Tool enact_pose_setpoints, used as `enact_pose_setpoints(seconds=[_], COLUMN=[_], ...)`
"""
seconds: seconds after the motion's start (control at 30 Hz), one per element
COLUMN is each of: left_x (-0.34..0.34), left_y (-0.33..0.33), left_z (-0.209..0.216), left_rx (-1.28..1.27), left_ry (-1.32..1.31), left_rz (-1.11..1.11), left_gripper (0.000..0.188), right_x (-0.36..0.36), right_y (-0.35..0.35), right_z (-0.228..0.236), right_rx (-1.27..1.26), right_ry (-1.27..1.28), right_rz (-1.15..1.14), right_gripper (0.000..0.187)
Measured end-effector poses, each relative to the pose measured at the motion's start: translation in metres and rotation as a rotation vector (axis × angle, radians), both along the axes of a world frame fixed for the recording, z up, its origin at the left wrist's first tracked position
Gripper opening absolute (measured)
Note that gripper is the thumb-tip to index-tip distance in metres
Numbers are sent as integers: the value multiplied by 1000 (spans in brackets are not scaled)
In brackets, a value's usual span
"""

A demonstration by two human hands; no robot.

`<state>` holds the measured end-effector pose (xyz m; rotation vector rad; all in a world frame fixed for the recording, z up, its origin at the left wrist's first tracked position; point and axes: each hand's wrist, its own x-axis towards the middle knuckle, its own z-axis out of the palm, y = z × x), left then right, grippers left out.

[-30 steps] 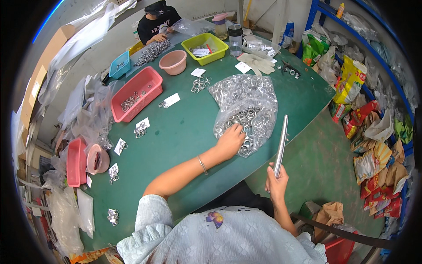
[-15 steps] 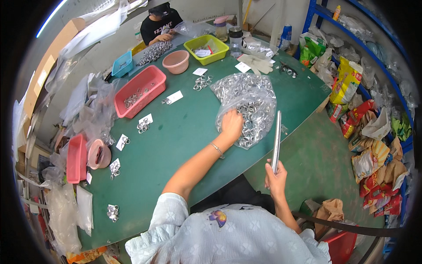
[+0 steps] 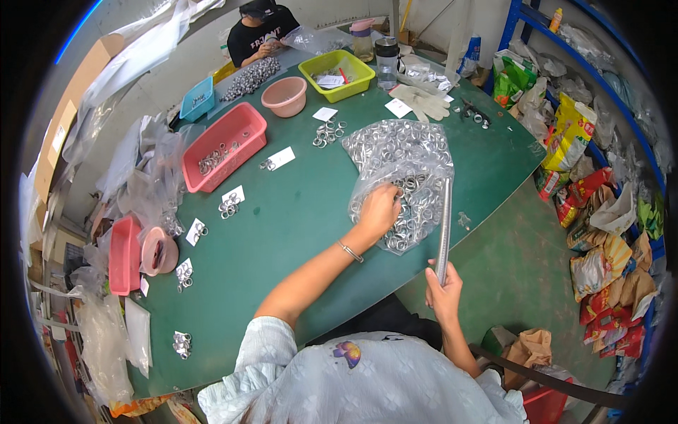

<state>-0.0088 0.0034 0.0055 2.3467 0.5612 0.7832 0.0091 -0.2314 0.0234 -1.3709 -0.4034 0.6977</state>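
Note:
A clear plastic bag (image 3: 367, 185) full of silver rings (image 3: 413, 220) lies on the green table (image 3: 296, 212), its mouth toward me. My left hand (image 3: 380, 210) is at the bag's mouth with curled fingers among the rings; what the fingertips hold is hidden. My right hand (image 3: 443, 291) is closed round the lower end of a metal ring mandrel (image 3: 445, 230). The mandrel stands nearly upright just right of the bag, over the table's edge.
Small ring piles on white cards (image 3: 229, 203) line the table's left side. Beyond are a red tray (image 3: 226, 159), a pink bowl (image 3: 284, 99), a green basket (image 3: 337, 76) and a tumbler (image 3: 386, 63). A co-worker (image 3: 260, 34) sits at the far side. Shelves (image 3: 600, 127) stand right.
My left hand has shifted slightly right and down over the rings. The mandrel's tip now sits closer to the bag's right side in view. The co-worker's hands have come up.

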Motion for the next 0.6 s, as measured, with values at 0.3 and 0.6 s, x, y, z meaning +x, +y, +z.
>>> enact_pose_setpoints(seconds=[0.3,0.6], left_x=[5,-35], left_y=[-3,-12], left_z=[1,34], left_rx=[412,-815], left_ry=[390,-340], left_rz=[-59,-93], left_gripper=[18,16], right_x=[-4,-6], right_y=[10,6], right_z=[-3,9], right_rx=[4,-75], right_ry=[62,-46], right_rz=[2,117], right_gripper=[16,16])
